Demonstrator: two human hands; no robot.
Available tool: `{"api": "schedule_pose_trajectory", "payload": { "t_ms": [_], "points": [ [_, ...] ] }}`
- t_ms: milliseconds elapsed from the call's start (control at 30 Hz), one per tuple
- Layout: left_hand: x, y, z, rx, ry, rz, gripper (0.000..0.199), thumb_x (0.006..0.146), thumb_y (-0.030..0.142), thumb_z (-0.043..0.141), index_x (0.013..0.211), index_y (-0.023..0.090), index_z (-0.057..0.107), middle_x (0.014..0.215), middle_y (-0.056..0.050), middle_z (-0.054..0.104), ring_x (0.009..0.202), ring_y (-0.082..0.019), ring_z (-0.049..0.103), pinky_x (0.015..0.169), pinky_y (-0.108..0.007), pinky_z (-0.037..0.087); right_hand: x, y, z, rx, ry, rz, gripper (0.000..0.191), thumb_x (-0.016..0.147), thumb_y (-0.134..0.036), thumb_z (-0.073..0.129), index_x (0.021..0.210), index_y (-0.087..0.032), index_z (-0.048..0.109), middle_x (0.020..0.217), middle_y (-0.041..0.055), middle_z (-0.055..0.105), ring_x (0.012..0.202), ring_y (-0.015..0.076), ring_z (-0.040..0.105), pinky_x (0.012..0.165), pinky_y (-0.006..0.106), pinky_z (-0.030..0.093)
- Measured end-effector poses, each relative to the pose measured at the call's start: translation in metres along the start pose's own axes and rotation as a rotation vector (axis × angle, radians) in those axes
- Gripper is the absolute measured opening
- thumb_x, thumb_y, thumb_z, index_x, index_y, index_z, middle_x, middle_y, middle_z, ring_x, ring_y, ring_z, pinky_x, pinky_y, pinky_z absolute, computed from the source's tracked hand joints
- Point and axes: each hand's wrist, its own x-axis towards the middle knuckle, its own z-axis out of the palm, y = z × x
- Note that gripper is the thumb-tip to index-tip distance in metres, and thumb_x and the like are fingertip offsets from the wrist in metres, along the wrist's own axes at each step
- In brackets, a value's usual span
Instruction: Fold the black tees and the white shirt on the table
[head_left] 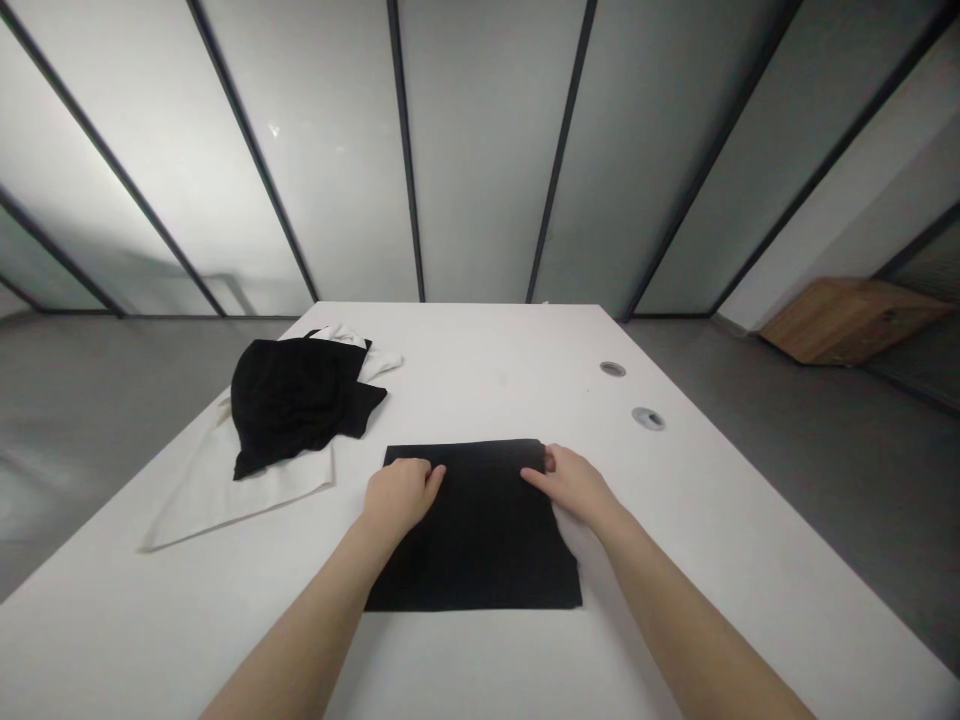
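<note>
Rumpled heap (pixel 296 405) left of folded black cloth (pixel 480 540); grommets (pixel 642 417) right.

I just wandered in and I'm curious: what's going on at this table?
A person is handling a flat black cloth on a white table. The left hand is on it near its far left corner; the right hand holds its far right corner. Off to the left, crumpled black fabric lies over white fabric.

White table (pixel 495 350), two round grommets (pixel 639 416) at right, folded black cloth (pixel 480 550) lying near, white cloth (pixel 225 505) at left beneath black heap (pixel 292 400)
</note>
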Motion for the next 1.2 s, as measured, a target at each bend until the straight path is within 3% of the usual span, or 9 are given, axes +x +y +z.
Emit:
{"api": "schedule_pose_trajectory", "payload": {
  "t_ms": [167,267,400,500,600,733,833,1000,1200],
  "points": [
    [-0.001,0.005,-0.001,-0.006,-0.002,-0.021,0.051,0.108,0.051,0.039,0.085,0.021,0.073,0.092,-0.011,0.078,0.09,-0.028,0.075,0.072,-0.034,0.051,-0.002,-0.001,0.002,0.073,0.003,-0.106,0.023,0.086,-0.041,0.073,0.084,-0.022,0.061,0.096,0.0093,0.07,0.09,0.0262,0.066,0.077,0.034,0.046],
    [-0.002,0.006,-0.001,-0.012,0.0,-0.035,0.05,0.108,0.051,0.04,0.085,0.021,0.072,0.094,-0.011,0.078,0.09,-0.029,0.075,0.073,-0.035,0.051,-0.006,-0.006,0.009,0.337,-0.023,-0.126,0.023,0.086,-0.039,0.069,0.098,-0.023,0.057,0.097,0.007,0.069,0.091,0.0256,0.066,0.08,0.036,0.05],
    [-0.002,0.006,-0.001,-0.034,0.001,-0.054,0.047,0.107,0.051,0.042,0.086,0.021,0.071,0.094,-0.01,0.078,0.089,-0.028,0.075,0.073,-0.035,0.051,-0.013,-0.009,0.014,0.82,-0.191,0.024,0.07,0.09,-0.039,0.068,0.146,-0.028,0.027,0.1,0.0019,0.074,0.087,0.0237,0.071,0.079,0.038,0.056],
    [-0.002,0.006,-0.001,-0.045,0.003,-0.072,0.047,0.107,0.051,0.042,0.085,0.021,0.071,0.093,-0.01,0.078,0.088,-0.028,0.075,0.072,-0.035,0.05,-0.017,-0.005,0.005,0.915,-0.285,0.012,0.092,0.092,-0.041,0.071,0.159,-0.03,0.009,0.101,0.0014,0.076,0.09,0.0241,0.073,0.085,0.042,0.058],
    [-0.002,0.006,-0.001,-0.052,0.01,-0.073,0.046,0.107,0.051,0.043,0.085,0.021,0.07,0.092,-0.01,0.078,0.088,-0.028,0.074,0.07,-0.035,0.049,-0.019,0.001,-0.012,0.86,-0.402,-0.137,0.076,0.096,-0.049,0.068,0.16,-0.03,0.033,0.118,0.0066,0.076,0.108,0.0261,0.072,0.1,0.047,0.056],
    [-0.001,0.007,0.001,-0.041,0.021,-0.059,0.045,0.107,0.051,0.044,0.086,0.021,0.07,0.091,-0.009,0.077,0.086,-0.027,0.074,0.069,-0.034,0.048,-0.018,0.003,-0.017,0.724,-0.469,-0.231,0.044,0.093,-0.056,0.071,0.127,-0.029,0.077,0.139,0.0077,0.071,0.132,0.0316,0.063,0.117,0.051,0.046],
    [-0.003,0.008,0.003,-0.038,0.053,-0.033,0.043,0.107,0.049,0.045,0.088,0.021,0.071,0.095,-0.009,0.076,0.088,-0.025,0.072,0.071,-0.033,0.049,-0.012,0.0,0.0,0.833,-0.36,-0.084,0.044,0.09,-0.06,0.072,0.115,-0.027,0.083,0.132,0.0091,0.076,0.128,0.0327,0.066,0.117,0.053,0.046],
    [-0.007,0.012,0.008,-0.049,0.228,0.105,0.03,0.106,0.043,0.051,0.104,0.023,0.074,0.109,-0.009,0.073,0.104,-0.026,0.068,0.087,-0.036,0.05,0.014,0.015,0.024,1.141,0.081,0.069,0.041,0.081,-0.055,0.08,0.11,-0.025,0.084,0.131,0.0076,0.077,0.132,0.0301,0.065,0.122,0.048,0.043],
    [-0.009,0.014,0.013,-0.128,0.216,0.182,0.026,0.106,0.038,0.053,0.11,0.023,0.074,0.116,-0.01,0.073,0.108,-0.026,0.066,0.092,-0.038,0.051,0.046,0.078,0.007,1.31,0.484,0.299,0.066,0.076,-0.021,0.075,0.141,-0.024,0.068,0.119,0.008,0.081,0.11,0.0244,0.076,0.101,0.041,0.061]
  ]
}}
